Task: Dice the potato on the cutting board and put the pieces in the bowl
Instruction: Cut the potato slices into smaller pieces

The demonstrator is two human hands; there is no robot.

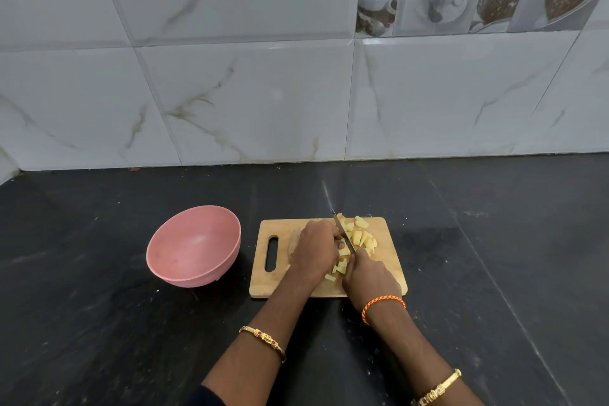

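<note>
A wooden cutting board (387, 242) lies on the black counter. Several pale yellow potato pieces (361, 236) are heaped on its middle and far side. My left hand (314, 249) curls over an uncut part of the potato (292, 241), whose brown edge shows at the hand's left. My right hand (367, 275) grips the handle of a knife (342, 231); the blade points away from me, between my left fingers and the cut pieces. A pink bowl (194, 245) stands left of the board, with nothing in it.
The black stone counter (494, 241) extends on all sides of the board and bowl. A grey marble-tiled wall (296, 92) rises right behind the counter.
</note>
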